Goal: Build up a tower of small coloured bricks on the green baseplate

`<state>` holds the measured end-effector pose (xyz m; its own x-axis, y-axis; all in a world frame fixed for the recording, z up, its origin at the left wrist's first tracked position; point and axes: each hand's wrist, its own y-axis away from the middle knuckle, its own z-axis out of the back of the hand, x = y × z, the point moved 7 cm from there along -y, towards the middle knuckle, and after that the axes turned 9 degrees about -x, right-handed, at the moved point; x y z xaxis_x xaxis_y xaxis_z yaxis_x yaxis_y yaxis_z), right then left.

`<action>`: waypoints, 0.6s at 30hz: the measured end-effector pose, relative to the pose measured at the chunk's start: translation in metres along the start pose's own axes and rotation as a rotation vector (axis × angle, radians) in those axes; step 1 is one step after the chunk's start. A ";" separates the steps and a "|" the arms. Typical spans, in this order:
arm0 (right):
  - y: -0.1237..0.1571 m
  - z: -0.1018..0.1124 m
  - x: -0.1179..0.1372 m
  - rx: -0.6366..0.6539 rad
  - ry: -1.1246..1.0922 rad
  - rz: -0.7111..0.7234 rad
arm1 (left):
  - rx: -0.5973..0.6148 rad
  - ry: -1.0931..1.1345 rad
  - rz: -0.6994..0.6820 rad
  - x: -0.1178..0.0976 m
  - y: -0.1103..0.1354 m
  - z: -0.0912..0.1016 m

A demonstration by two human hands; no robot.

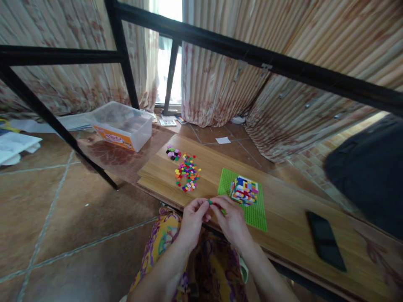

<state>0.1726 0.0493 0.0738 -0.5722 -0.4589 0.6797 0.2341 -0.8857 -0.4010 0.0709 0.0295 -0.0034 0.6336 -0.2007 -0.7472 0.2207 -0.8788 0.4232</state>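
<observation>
My left hand (192, 219) and my right hand (231, 219) meet over the near edge of a low wooden board (283, 218). Their fingertips pinch small green and red bricks (211, 203) between them. Just right of the hands lies a green baseplate (256, 214) carrying a multicoloured block of stacked bricks (244, 190). Beyond the hands, a loose pile of small coloured bricks (188, 173) is spread on the board, with a smaller dark and pink cluster (173, 153) at its far end.
A black phone (325, 240) lies on the board to the right. A clear plastic bin (123, 125) stands on the tiled floor at the back left, behind black metal bars (56, 121). Curtains hang along the back wall. A dark object (371, 172) sits far right.
</observation>
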 end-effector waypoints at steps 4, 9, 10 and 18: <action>0.008 0.004 -0.012 -0.043 -0.074 -0.086 | 0.023 -0.016 -0.001 0.001 0.001 -0.003; 0.023 0.021 -0.038 -0.171 -0.186 -0.287 | 0.021 -0.025 0.081 0.008 0.004 -0.003; 0.027 0.026 -0.044 -0.206 -0.203 -0.320 | 0.017 -0.037 0.090 0.010 0.004 -0.002; 0.063 0.076 -0.094 -0.467 -0.261 -0.546 | 0.006 -0.199 0.016 0.013 0.001 0.000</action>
<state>0.3009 0.0318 0.0310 -0.2930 -0.0174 0.9559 -0.4188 -0.8965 -0.1447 0.0789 0.0259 -0.0126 0.4776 -0.2959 -0.8272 0.2072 -0.8770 0.4334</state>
